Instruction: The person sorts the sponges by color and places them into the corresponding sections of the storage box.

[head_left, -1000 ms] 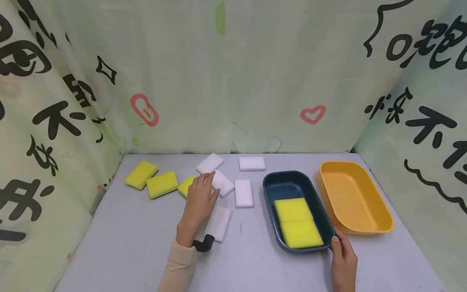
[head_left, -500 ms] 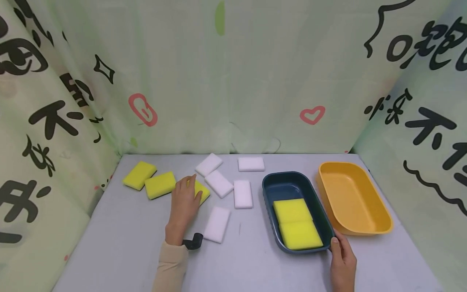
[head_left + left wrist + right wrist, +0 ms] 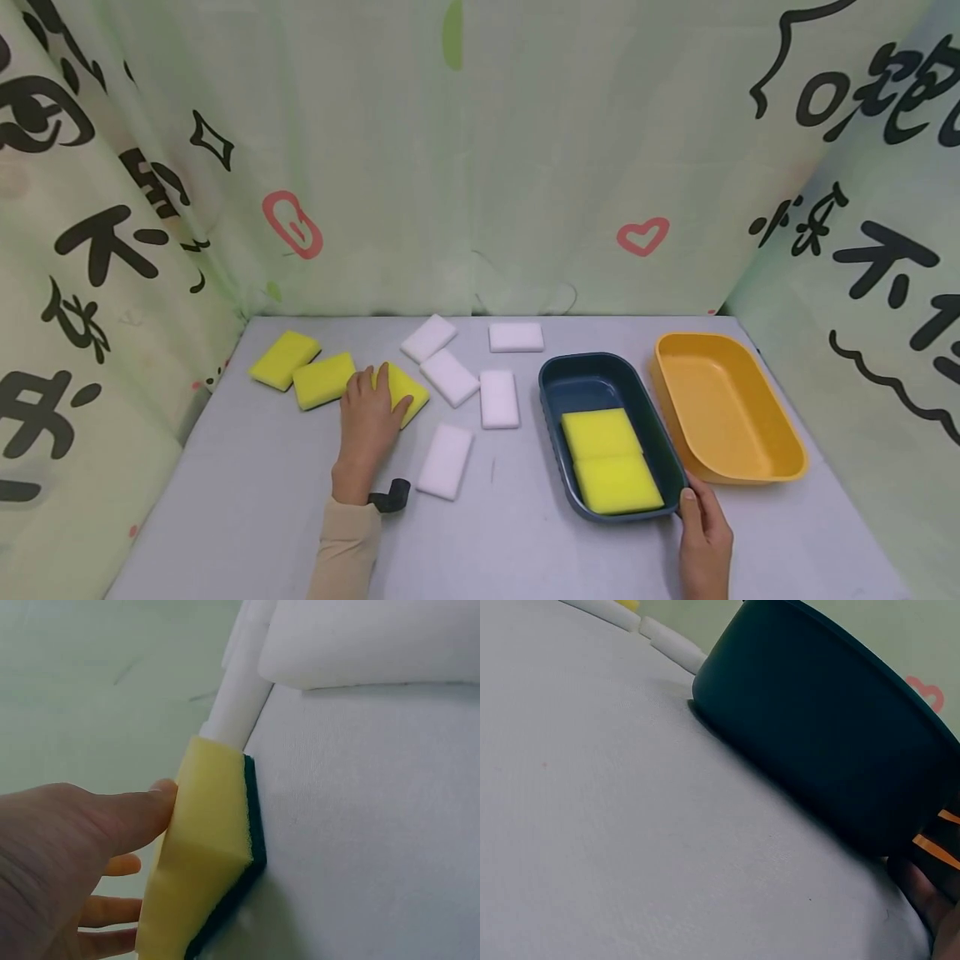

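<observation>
My left hand (image 3: 367, 425) rests over the left end of a yellow sponge (image 3: 405, 392), its thumb at the near side. In the left wrist view, the thumb tip touches the upper edge of this sponge (image 3: 206, 832), whose dark green scouring layer (image 3: 255, 832) faces the table. My right hand (image 3: 703, 529) grips the near right corner of a dark blue plastic tray (image 3: 558, 433). Two yellow sponges (image 3: 618, 482) lie inside it, one partly over the other. The right wrist view shows the tray's outer wall (image 3: 802, 727) and part of the hand at its lower corner.
Two more yellow sponges (image 3: 285, 360) lie left of my left hand. Several white sponges (image 3: 446, 461) are scattered across the middle of the table (image 3: 510, 550). An orange-yellow tray (image 3: 727, 408) stands beside the blue one. Printed curtains (image 3: 525, 167) enclose the back and sides.
My left hand has moved left and slightly down, away from the white sponges, uncovering more of the yellow sponge beneath it. The right hand and the blue tray have stayed in place.
</observation>
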A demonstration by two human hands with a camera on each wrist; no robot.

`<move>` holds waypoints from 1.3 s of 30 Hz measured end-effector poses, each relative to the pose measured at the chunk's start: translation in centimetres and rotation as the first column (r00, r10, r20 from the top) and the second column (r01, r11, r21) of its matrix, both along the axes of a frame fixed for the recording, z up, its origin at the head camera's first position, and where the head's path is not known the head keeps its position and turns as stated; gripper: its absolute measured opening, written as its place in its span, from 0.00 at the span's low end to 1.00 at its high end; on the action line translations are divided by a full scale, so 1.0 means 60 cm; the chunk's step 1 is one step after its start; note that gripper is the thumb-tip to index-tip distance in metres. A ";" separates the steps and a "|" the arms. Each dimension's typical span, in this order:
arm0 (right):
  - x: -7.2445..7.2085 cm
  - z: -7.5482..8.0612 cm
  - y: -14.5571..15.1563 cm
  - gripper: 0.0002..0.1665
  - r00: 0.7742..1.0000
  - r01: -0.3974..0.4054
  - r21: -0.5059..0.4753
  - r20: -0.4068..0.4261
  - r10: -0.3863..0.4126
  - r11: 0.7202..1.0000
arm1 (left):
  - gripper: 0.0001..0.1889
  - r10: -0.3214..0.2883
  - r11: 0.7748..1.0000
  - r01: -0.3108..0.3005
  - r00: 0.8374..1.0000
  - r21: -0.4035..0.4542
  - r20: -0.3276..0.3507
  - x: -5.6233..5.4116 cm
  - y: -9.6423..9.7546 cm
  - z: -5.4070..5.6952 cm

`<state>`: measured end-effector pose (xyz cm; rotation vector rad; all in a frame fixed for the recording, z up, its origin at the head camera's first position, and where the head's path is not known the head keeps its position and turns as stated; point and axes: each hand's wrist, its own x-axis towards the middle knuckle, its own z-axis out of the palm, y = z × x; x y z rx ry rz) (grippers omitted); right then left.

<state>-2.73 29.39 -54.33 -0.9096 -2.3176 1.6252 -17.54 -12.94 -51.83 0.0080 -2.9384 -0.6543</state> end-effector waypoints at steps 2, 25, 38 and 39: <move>0.001 0.000 0.000 0.33 1.000 0.002 0.001 -0.001 -0.002 1.000 | 0.38 0.001 1.000 -0.001 1.000 0.007 -0.006 0.001 0.000 0.000; 0.002 0.000 -0.002 0.33 1.000 0.001 0.026 -0.015 -0.001 1.000 | 0.39 0.099 0.973 -0.097 0.995 0.210 0.000 0.003 -0.007 0.024; 0.002 -0.003 -0.001 0.32 0.999 0.004 0.026 -0.036 -0.003 1.000 | 0.31 0.117 0.901 -0.153 0.987 0.406 0.113 0.008 -0.025 0.034; 0.002 -0.003 0.000 0.32 0.999 0.003 0.023 -0.033 -0.002 1.000 | 0.30 0.116 0.897 -0.156 0.986 0.414 0.120 0.008 -0.027 0.034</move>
